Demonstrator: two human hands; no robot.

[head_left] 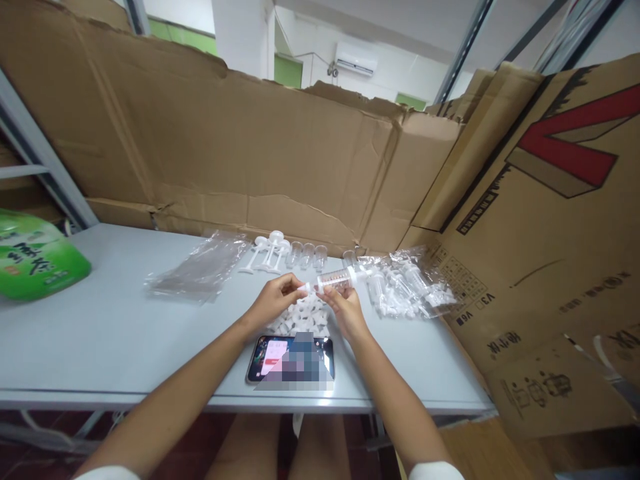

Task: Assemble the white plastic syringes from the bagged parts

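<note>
My right hand (345, 305) is closed around a clear plastic syringe (336, 279) with markings on its barrel. The syringe lies nearly level, its white plunger end to the right. At its left end, my left hand (280, 297) pinches a small white plastic cap (306, 287), close to the barrel's tip; whether the two touch I cannot tell. Below both hands is a pile of small white plastic pieces (300, 317), partly hidden by the fingers. White plungers (273, 250) and clear barrels (307, 255) stand behind the hands.
A phone (254, 363) lies near the table's (125, 360) front edge. Clear plastic bags (195, 270) lie at left, and a bag of syringe parts (410, 287) at right. A green jug (43, 260) stands far left. Cardboard walls (250, 147) enclose the back and right side.
</note>
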